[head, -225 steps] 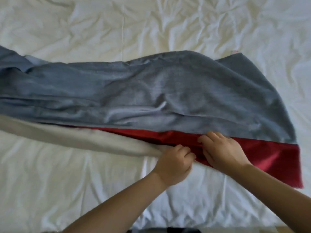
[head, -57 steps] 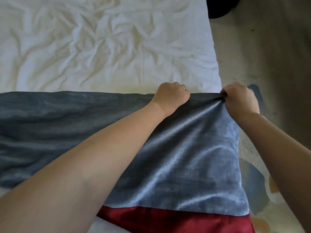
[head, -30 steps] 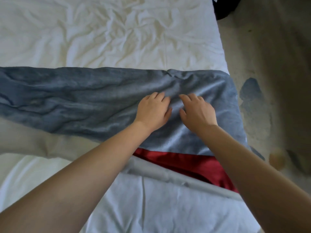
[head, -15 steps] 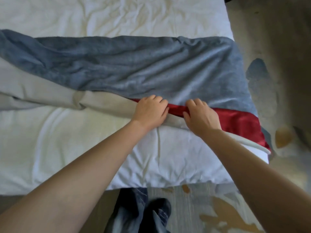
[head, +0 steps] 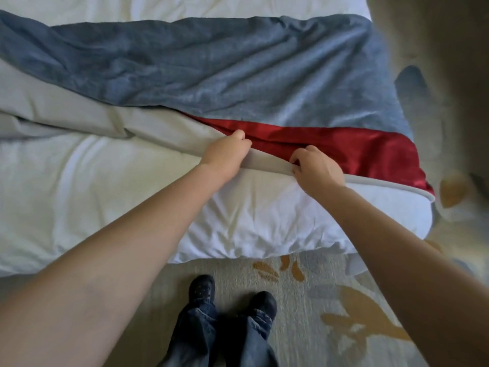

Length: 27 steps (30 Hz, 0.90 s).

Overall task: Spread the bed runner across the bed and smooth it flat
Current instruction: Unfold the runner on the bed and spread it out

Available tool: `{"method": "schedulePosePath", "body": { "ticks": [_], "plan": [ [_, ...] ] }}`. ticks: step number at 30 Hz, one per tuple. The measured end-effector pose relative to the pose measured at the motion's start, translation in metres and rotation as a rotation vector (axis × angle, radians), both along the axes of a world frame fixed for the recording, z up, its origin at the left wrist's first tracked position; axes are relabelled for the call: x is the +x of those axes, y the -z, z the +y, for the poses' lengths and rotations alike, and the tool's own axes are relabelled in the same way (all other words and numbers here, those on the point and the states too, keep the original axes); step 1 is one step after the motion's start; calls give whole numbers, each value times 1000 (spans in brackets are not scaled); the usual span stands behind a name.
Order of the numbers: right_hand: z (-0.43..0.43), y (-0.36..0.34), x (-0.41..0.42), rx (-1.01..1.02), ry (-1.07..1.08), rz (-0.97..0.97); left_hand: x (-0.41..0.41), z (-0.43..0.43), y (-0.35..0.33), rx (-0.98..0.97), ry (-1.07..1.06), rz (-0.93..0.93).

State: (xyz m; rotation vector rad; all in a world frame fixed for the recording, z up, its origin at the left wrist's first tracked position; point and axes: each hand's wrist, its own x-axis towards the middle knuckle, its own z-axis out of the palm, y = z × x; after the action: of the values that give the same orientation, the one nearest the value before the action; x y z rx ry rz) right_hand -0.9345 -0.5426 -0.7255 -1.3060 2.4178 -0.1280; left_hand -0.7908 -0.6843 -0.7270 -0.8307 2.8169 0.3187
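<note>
I'm watching the bed runner (head: 211,75) lying rumpled across the white bed (head: 105,186), blue-grey side up, its red band (head: 344,152) showing near the right end. My left hand (head: 225,154) and right hand (head: 316,169) are sitting close together, both pinching the runner's pale grey near edge with curled fingers.

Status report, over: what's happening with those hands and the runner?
Left hand, right hand: both gripping bed runner near edge. Runner across white bedding, wrinkled, grey lining turned up at left. Nothing in the way.
</note>
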Motion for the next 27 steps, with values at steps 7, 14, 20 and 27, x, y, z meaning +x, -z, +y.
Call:
{"method": "schedulePosePath", "body": {
  "ticks": [7, 14, 20, 27],
  "plan": [
    [-9, 4, 4, 80, -25, 163, -15, -11, -6, -227, 147, -86],
    [31, -4, 20, -27, -272, 225, 40, 25, -12, -108, 220, 53],
    [72, 2, 33, 48, -373, 56, 74, 69, -6, -51, 245, 17],
    [95, -12, -12, -75, -257, 235, 28, 95, -6, -15, 244, 159]
  ]
}}
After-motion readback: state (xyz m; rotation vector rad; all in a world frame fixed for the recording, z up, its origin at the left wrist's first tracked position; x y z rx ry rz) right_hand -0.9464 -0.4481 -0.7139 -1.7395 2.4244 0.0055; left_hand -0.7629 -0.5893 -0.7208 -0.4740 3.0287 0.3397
